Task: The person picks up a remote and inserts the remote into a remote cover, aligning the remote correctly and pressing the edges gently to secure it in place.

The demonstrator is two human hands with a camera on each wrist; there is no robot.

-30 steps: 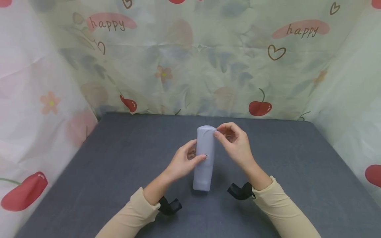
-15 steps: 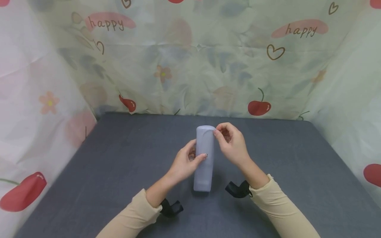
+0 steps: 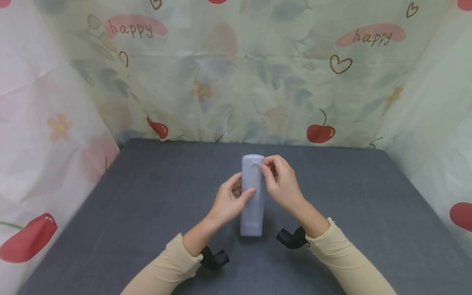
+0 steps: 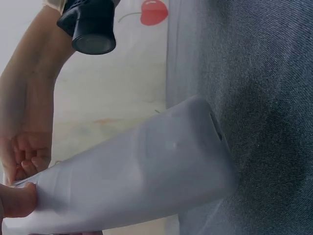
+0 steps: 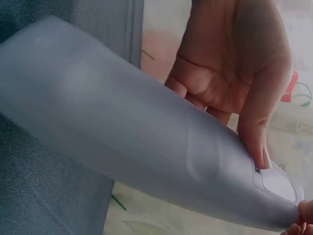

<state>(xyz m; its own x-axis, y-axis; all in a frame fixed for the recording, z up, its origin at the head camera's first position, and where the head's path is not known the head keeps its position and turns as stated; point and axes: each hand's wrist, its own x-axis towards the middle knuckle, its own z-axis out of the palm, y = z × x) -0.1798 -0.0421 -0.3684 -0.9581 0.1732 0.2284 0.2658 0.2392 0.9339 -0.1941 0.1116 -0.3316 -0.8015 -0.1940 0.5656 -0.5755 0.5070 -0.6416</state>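
A long, smooth pale lavender container (image 3: pixel 252 213) with a rounded top stands nearly upright over the table in the head view. My left hand (image 3: pixel 226 201) grips it from the left, thumb across its front and fingers behind. At its upper right edge, my right hand (image 3: pixel 283 182) pinches with thumb and index finger. The right wrist view shows the left thumb (image 5: pixel 257 132) beside a whiter rounded panel (image 5: pixel 278 183), with the right fingertips (image 5: pixel 305 213) at the container's end. A dark slot (image 4: pixel 216 126) marks the other end in the left wrist view.
A dark grey cloth (image 3: pixel 166 196) covers the table under both hands. Printed curtains (image 3: pixel 239 82) enclose its back and sides. Black wrist cameras (image 3: pixel 215 258) stick out from both cuffs, low in front of the container.
My right hand has shifted slightly left and down along the container's upper edge. The container has turned a little and stands straighter, while the left hand keeps its grip.
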